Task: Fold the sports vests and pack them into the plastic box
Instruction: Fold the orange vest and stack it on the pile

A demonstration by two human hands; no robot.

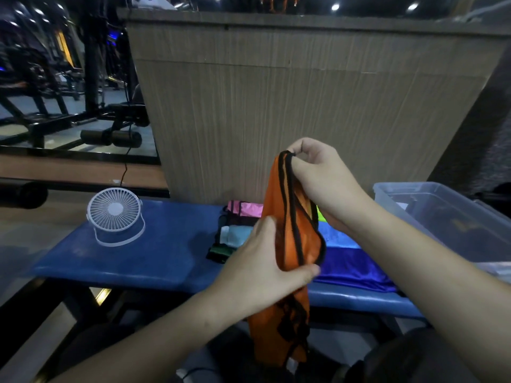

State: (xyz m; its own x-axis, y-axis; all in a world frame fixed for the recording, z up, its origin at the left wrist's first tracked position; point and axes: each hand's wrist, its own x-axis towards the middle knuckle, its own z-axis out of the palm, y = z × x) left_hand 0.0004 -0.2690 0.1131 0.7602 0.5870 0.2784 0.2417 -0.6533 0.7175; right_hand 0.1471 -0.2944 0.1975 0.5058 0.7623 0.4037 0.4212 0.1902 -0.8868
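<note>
You hold the orange vest (290, 230) up over the bench (143, 244): right hand (318, 172) pinches its strap top, left hand (265, 261) grips its middle. Not folded yet. Other vests (240, 230) wait (some look folded); box (442, 217) at right looks unpacked.

— Where can you pass on the surface (154, 244)?
— Between the white fan (114, 214) and the pile of folded vests (235, 230) you have bare blue padding.
— And on the right?
— The plastic box (442, 217) stands open-topped there; the purple vest (356, 266) lies spread before it, and the wood-grain partition (276, 106) blocks everything behind.
</note>
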